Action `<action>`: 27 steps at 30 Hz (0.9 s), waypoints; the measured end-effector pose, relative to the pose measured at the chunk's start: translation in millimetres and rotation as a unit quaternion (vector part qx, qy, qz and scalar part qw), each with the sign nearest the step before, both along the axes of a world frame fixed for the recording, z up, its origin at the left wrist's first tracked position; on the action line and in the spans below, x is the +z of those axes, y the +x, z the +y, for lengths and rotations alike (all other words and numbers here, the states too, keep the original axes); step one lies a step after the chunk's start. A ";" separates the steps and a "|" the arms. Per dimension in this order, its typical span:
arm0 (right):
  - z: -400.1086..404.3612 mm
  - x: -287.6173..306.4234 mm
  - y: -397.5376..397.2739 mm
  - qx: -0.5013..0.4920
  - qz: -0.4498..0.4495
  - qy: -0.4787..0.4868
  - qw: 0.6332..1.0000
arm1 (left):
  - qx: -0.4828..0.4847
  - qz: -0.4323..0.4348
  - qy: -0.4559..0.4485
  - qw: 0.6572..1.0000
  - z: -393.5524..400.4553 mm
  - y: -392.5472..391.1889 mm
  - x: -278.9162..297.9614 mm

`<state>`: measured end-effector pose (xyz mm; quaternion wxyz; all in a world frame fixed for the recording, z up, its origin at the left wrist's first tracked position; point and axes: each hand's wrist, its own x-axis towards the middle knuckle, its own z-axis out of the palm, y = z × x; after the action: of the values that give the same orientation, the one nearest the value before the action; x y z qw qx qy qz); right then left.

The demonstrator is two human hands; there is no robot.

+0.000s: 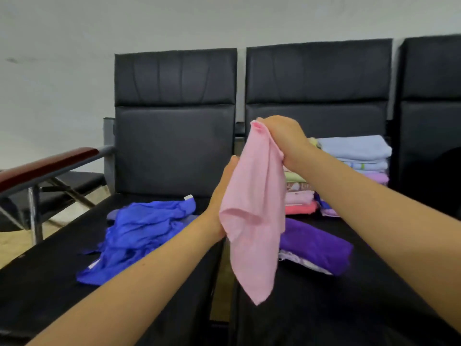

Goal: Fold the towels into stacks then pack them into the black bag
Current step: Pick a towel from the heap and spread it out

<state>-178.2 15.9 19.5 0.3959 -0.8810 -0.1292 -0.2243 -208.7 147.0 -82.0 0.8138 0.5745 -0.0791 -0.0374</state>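
Observation:
A pink towel (253,216) hangs in the air over the gap between two black seats. My right hand (282,138) grips its top corner, fingers curled round the cloth. My left hand (222,196) lies against the towel's left edge, lower down; its fingers are hidden behind the cloth. A crumpled blue towel (139,231) lies on the left seat. A purple towel (314,243), loosely folded, lies on the right seat. Behind it stands a stack of folded towels (356,156) in light blue, lilac, green and pink. The black bag is not in view.
Three black padded chairs (174,96) stand in a row against a pale wall. A red-brown armrest (47,163) on a grey metal frame juts out at the left. Beige floor shows at the lower left.

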 end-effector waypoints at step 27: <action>-247.5 -212.2 -76.4 -0.061 0.315 -0.161 0.933 | -0.055 -0.225 0.618 0.751 -134.0 -6.8 -134.8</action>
<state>-254.6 -231.6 -192.6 0.2546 -0.9646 0.0219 0.0652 -215.5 13.0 -216.9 0.2367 0.9386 -0.2510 0.0069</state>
